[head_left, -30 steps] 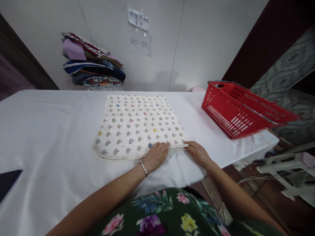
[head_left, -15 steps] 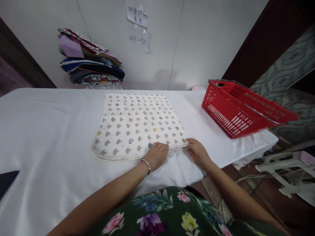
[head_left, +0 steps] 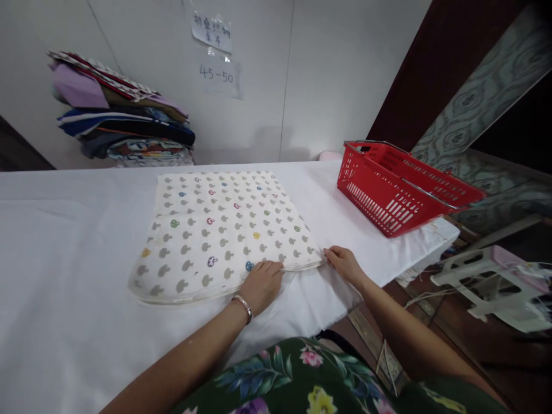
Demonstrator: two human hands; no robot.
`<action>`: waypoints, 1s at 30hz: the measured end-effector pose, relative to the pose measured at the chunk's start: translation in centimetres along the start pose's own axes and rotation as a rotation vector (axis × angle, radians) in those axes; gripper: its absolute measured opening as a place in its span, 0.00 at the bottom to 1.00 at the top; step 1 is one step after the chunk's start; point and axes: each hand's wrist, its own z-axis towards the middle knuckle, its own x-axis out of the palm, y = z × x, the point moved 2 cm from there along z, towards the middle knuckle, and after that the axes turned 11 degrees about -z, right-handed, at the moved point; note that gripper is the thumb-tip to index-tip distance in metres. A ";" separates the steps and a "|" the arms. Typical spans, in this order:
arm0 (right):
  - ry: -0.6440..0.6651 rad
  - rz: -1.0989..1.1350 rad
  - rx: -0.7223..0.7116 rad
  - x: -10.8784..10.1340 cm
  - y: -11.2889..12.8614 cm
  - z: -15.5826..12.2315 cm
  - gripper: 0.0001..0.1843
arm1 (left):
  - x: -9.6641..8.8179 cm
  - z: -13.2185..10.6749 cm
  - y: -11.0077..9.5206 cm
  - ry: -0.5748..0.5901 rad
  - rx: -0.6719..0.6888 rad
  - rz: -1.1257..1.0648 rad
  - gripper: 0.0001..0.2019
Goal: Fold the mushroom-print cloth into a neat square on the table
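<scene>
A white cloth (head_left: 233,224) printed with grey and coloured mushrooms lies folded in layers on the table, its front edges stacked together. At the middle of that front edge my left hand (head_left: 264,282), with a bracelet at the wrist, has its fingers closed over the layers; its thumb is hidden. My right hand (head_left: 344,263) pinches the cloth's front right corner between thumb and fingers. The cloth lies mostly flat, with a faint crease across it and a rounded front left corner.
A white tablecloth (head_left: 64,247) covers the table. A red plastic basket (head_left: 383,190) stands at the right end. Folded fabrics (head_left: 129,115) are piled at the back left against the wall. Beyond the table's right edge is a plastic stool (head_left: 487,276).
The view has turned slightly right, so things appear shifted left. My right hand has drawn a little outward to the cloth's corner tip. My left hand stays on the front edge.
</scene>
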 end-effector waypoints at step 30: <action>0.279 -0.155 0.171 -0.1 0.7 2.9 0.14 | 0.6 -0.2 0.2 0.027 0.024 0.004 0.07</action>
